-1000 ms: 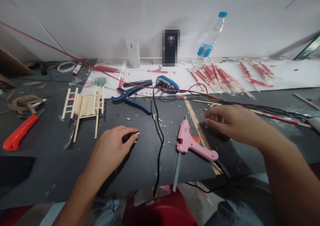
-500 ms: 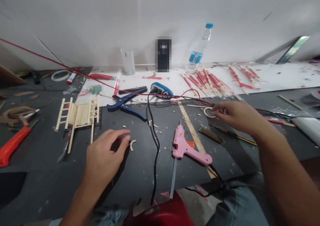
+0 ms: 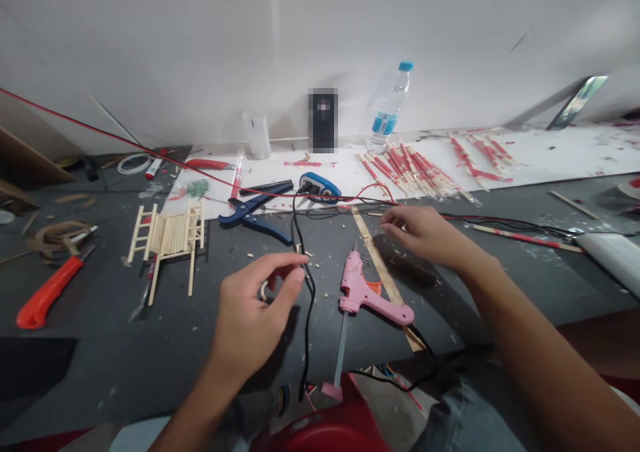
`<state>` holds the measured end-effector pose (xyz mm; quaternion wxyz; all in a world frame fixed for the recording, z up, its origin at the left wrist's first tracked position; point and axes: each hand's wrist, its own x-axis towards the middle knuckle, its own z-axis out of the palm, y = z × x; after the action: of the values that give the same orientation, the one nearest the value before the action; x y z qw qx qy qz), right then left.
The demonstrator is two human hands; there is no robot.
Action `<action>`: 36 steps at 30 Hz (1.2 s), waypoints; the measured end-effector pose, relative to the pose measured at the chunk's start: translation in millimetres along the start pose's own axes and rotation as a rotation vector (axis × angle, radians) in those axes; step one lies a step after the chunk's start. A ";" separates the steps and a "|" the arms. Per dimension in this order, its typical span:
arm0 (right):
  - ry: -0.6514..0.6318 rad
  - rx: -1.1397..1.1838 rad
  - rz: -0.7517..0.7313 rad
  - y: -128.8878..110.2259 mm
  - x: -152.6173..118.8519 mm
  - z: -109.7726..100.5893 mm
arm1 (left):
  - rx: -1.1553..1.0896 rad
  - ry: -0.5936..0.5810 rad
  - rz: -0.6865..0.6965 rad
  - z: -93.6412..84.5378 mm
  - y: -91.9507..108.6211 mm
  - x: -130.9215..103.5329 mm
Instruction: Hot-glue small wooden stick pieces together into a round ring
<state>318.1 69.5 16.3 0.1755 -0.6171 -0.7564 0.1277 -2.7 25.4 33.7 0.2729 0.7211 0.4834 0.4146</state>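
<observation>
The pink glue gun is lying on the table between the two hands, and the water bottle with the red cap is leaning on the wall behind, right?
Not quite: the cap on the water bottle is blue, as the head view shows. The pink glue gun does lie between the left hand and right hand, and the bottle leans on the wall.

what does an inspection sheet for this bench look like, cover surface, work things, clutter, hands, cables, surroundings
surface: dark gray tabletop, small wooden bits scattered; white paper along the wall side
work things: miniature stick chair upright at left; pink glue gun on its side; curved wooden piece nearest the left hand
clutter: sticks with red wrapping, blue cutter, orange-red-handled tool
hands: left open, looks empty; right hand near the wooden strip, grip unclear
cables: black cable crosses between left hand and glue gun
surroundings: water bottle leaning on the wall
spills: nothing seen
</observation>
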 end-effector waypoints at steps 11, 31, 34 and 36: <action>0.098 0.848 -0.258 -115.4 -39.6 15.5 | -0.831 -0.176 -0.414 25.1 11.1 0.4; 0.436 0.638 -0.352 -140.4 -48.7 30.4 | -0.417 -0.186 -0.091 12.5 9.2 -18.7; 0.437 0.547 -0.414 -140.2 -50.5 29.2 | -0.259 -0.158 0.009 12.1 9.3 -21.0; 0.470 0.447 -0.442 -139.5 -51.4 28.5 | -0.217 -0.139 0.010 13.6 10.4 -21.8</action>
<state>191.2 -8.8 42.1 0.4972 -0.3983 -0.7638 0.1034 9.7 1.3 27.8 0.3803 0.7166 0.4120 0.4149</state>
